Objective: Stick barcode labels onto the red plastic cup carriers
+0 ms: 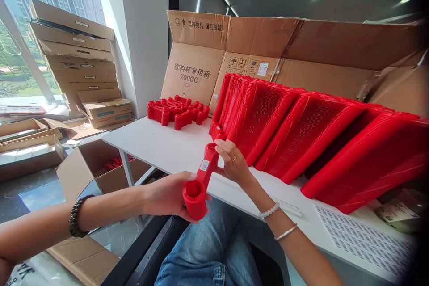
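Note:
Both hands hold one red part point(207, 178) over the table's front edge, above the lap. It has a round hollow end at each side and a small white label on its bar. My left hand point(170, 194) is wrapped round the lower ring, thumb on top. At the upper ring, my right hand point(232, 161) grips the side with its fingers bent; a ring is on one finger. Just behind the right hand stand tall stacks of red ribbed parts point(268, 120). Several similar wrapped red pieces point(183, 118) lie at the back left of the white table point(161, 143).
Opened cardboard point(196, 71) stands behind the table. A printed label sheet point(362, 237) lies at the right, near a dark container point(400, 210). An open box point(78, 170) with red pieces sits on the floor at left, before stacked cartons point(80, 67).

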